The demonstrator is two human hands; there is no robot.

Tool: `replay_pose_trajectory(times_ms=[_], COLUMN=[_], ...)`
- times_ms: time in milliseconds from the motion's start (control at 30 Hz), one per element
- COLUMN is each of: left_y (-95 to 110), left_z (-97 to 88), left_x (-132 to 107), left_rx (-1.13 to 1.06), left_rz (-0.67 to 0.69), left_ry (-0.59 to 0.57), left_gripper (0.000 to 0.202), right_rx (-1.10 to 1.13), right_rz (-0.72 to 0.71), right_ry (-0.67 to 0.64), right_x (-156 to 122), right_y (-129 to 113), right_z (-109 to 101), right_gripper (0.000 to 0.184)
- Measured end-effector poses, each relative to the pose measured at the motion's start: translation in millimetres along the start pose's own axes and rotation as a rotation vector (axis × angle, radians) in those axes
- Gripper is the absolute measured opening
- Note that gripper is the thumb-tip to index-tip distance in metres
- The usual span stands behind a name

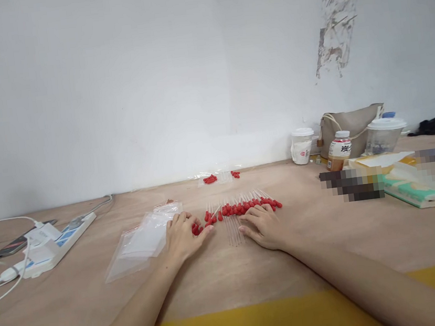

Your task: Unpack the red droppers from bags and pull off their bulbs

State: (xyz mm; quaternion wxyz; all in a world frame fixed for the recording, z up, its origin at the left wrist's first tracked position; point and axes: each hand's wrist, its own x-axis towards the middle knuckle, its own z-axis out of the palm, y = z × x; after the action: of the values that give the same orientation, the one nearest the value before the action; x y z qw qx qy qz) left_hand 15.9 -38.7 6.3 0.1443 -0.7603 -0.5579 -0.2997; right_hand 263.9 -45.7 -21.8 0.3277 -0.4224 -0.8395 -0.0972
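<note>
A row of thin clear sticks with red rubber-like bulbs [242,207], resembling droppers, lies across the middle of the table. My left hand [182,236] is at the row's left end, its fingers curled over a few red bulbs [196,229] with the thumb stretched out beside them. Over the right part of the row rests my right hand [265,226], palm down, with fingers and thumb apart. Several thin stems [233,231] point toward me between the hands. Just left of my left hand lie clear zip bags [140,246], partly overlapping.
Near the wall, more red bulbs [210,179] lie on clear plastic. At left is a white power strip [66,237] with chargers and cables. A paper cup [301,146], a bottle [339,152], a grey bag [351,120], a lidded plastic cup [384,137] and a tissue pack [419,188] stand or lie at right.
</note>
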Motion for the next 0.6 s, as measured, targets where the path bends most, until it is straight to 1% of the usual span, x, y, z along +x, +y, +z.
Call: replay_pose_trajectory(times_ms=[100, 200, 300, 367, 433, 500, 533, 600], left_y=[8, 8, 5, 5, 6, 11, 14, 19], left_z=[5.9, 7.6, 3.7, 0.5, -0.6, 1.3, 3.3, 8.2], left_x=[2, 4, 2, -2, -8, -14, -17, -21], left_rx=[0.042, 0.044, 0.002, -0.044, -0.097, -0.155, -0.181, -0.215], left_rz=[0.034, 0.021, -0.034, -0.020, 0.046, 0.131, 0.171, 0.230], left_ry=[-0.029, -0.046, 0.004, 0.037, 0.044, 0.031, 0.020, -0.001], left_gripper=[0.032, 0.029, 0.028, 0.025, 0.022, 0.020, 0.020, 0.019], right_rx=[0.003, 0.006, 0.010, 0.000, -0.028, -0.058, -0.066, -0.061], right_rz=[0.025, 0.045, 0.057, 0.055, 0.022, -0.059, -0.109, -0.194], right_ry=[0.030, 0.042, 0.085, 0.148, 0.198, 0.194, 0.174, 0.125], right_x=[-1, -1, -1, 0, 0, 0, 0, -1], right_y=[6, 10, 12, 11, 9, 6, 5, 3], right_z=[1, 2, 4, 3, 1, -1, -2, -2], right_gripper=[0.028, 0.025, 0.024, 0.033, 0.047, 0.054, 0.054, 0.045])
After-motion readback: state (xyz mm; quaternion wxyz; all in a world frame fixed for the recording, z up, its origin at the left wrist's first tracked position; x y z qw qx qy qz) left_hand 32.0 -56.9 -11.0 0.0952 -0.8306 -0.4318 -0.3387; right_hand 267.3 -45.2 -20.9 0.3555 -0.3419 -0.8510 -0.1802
